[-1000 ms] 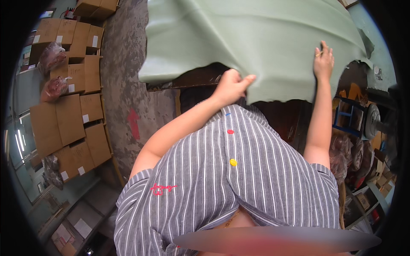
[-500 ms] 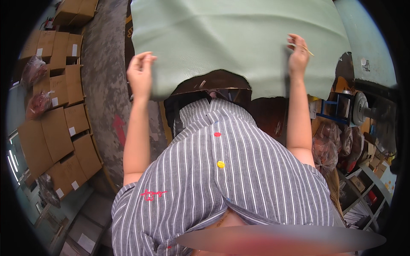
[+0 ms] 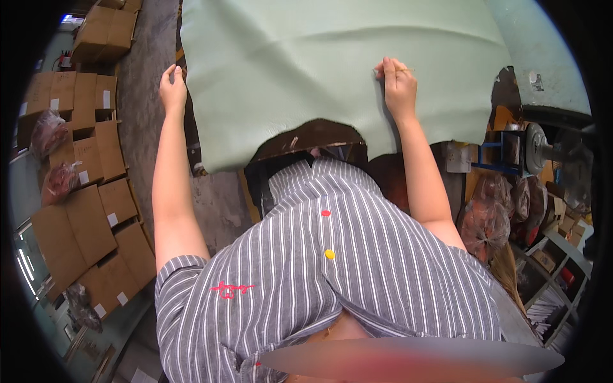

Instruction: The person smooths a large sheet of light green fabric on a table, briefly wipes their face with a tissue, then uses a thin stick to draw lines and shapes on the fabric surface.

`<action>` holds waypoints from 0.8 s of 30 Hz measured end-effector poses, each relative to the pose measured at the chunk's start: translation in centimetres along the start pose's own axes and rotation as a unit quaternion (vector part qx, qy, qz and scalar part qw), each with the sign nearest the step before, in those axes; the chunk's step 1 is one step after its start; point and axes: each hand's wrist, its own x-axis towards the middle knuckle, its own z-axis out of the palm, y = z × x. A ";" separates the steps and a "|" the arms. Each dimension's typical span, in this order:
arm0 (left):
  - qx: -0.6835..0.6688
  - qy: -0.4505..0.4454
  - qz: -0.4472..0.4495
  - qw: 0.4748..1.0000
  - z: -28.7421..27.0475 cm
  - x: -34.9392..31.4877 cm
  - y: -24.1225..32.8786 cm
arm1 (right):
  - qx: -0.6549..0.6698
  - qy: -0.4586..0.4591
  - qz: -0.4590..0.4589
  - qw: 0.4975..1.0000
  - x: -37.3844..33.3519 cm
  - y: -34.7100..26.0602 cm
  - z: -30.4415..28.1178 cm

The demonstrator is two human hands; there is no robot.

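In the head view, a pale green sheet (image 3: 294,83) covers most of the dark bench (image 3: 313,133), its curved notch baring the near edge. By the bench's left edge, the left hand (image 3: 173,90) holds its fingertips close together; whether they grip the sheet cannot be told. The right hand (image 3: 399,86), over the sheet, pinches a thin yellowish stick (image 3: 409,69).

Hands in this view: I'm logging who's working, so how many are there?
2: the left hand is by the left edge of the green sheet; the right hand is over it, holding a thin stick.
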 end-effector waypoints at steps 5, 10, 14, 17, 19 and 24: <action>0.032 -0.031 -0.153 0.987 2.8 4.9 0.4 | -0.023 -0.014 -0.019 0.999 0.1 -0.4 -0.1; 0.221 -0.007 -0.145 0.964 4.2 4.4 2.8 | -0.041 -0.015 -0.023 0.999 0.1 -0.3 0.1; 0.247 0.040 -0.153 0.956 4.1 2.4 4.9 | -0.058 -0.012 -0.027 0.998 0.0 -0.5 -0.1; 0.222 0.024 -0.160 0.961 3.6 2.2 5.7 | -0.031 0.001 0.027 0.999 1.3 -1.2 0.6; 0.146 0.055 -0.191 0.969 3.4 2.4 5.7 | 0.058 0.027 0.129 0.990 3.1 -1.8 1.8; 0.171 -0.012 -0.260 0.950 3.9 3.5 4.8 | 0.254 -0.025 0.042 0.966 13.9 -2.2 11.3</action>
